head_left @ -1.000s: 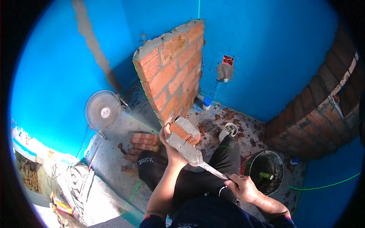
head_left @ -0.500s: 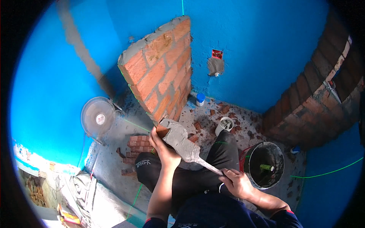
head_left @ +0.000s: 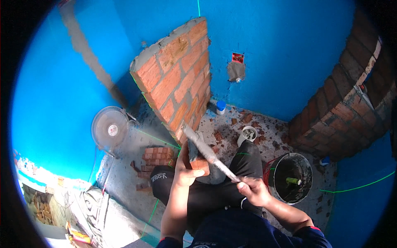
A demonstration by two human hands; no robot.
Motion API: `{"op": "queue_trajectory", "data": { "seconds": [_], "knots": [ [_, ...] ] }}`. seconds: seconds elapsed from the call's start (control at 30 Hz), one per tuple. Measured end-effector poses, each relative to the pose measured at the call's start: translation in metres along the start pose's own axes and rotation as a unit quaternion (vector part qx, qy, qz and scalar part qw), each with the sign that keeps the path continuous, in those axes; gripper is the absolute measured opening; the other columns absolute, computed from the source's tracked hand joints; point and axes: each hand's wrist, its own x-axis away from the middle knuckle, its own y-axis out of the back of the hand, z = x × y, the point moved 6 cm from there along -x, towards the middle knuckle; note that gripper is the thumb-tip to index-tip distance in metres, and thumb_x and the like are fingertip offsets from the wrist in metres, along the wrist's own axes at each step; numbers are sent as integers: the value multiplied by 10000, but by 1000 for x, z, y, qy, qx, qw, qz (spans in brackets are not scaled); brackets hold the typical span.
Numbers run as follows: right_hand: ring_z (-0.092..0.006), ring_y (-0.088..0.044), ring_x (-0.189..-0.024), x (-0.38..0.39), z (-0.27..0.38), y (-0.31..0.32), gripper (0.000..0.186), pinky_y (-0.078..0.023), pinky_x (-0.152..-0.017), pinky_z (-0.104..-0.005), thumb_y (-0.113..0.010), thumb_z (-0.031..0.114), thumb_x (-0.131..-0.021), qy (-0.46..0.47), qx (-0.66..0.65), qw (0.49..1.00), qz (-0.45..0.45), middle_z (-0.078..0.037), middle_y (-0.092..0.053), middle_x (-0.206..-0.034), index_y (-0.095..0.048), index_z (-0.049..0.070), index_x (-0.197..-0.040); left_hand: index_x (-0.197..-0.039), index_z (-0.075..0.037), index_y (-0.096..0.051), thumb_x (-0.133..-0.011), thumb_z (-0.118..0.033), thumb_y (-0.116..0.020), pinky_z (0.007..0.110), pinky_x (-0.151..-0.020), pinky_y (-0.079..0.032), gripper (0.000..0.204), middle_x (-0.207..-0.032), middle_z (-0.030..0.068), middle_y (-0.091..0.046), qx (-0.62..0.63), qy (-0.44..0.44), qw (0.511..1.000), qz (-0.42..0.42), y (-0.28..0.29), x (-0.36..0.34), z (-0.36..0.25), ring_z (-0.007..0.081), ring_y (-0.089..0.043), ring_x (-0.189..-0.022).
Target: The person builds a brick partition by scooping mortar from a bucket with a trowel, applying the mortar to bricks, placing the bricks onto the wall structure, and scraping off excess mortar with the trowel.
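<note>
Near the half-built brick wall [head_left: 175, 84], left hand [head_left: 187, 168] has its grip clamped on a brick [head_left: 198, 159], held up over the lap w/ a face exposed. Right hand [head_left: 252, 191] grips a trowel [head_left: 209, 153], blade across the brick, prob. spreading mortar. Mortar bucket [head_left: 291, 177] sits right, within reach.

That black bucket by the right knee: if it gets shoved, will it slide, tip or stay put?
The bucket stands upright on the gritty floor, so it would probably drag, not slide. Its inside looks mortar-caked, so likely heavy. A green-handled tool lies inside and may rattle.
</note>
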Motion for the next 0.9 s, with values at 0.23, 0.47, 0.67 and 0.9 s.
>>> {"op": "queue_trajectory", "data": {
  "seconds": [0.23, 0.47, 0.67, 0.9],
  "knots": [
    [-357, -649, -724, 36, -20, 9, 239, -510, -667, -387, -635, 163, -915, 31, 138, 990, 9, -183, -636, -789, -640, -19, -1070, -1355, 22, -404, -520, -54, -695, 390, -1019, -421, 888, -1230, 142, -555, 26, 14, 996, -78, 21, 5, -22, 289, -533, -1181],
    [-340, -625, -652, 40, -3, 32, 258, -490, -596, -387, -646, 190, -909, 2, 166, 984, -57, -173, -613, -737, -646, -35, -1034, -1406, -5, -339, -509, 17, -701, 374, -1008, -412, 967, -1258, 90, -513, -87, -44, 984, -148, 33, 2, -47, 245, -505, -1185],
    [-322, -609, -577, 21, 20, 13, 301, -488, -488, -395, -690, 230, -875, 56, 245, 965, -79, -110, -600, -723, -638, 28, -1091, -1426, -37, -319, -598, 102, -694, 373, -908, -505, 920, -1250, 111, -534, -42, -51, 978, -197, 19, -10, -28, 244, -578, -1090],
    [-287, -648, -664, 26, 14, 24, 266, -506, -616, -353, -649, 202, -911, 56, 126, 990, 5, -141, -627, -704, -670, -46, -1004, -1354, -12, -416, -556, -48, -675, 504, -989, -458, 840, -1277, 157, -547, -51, 40, 984, -167, 59, 6, -30, 363, -558, -1162]
  ]
}}
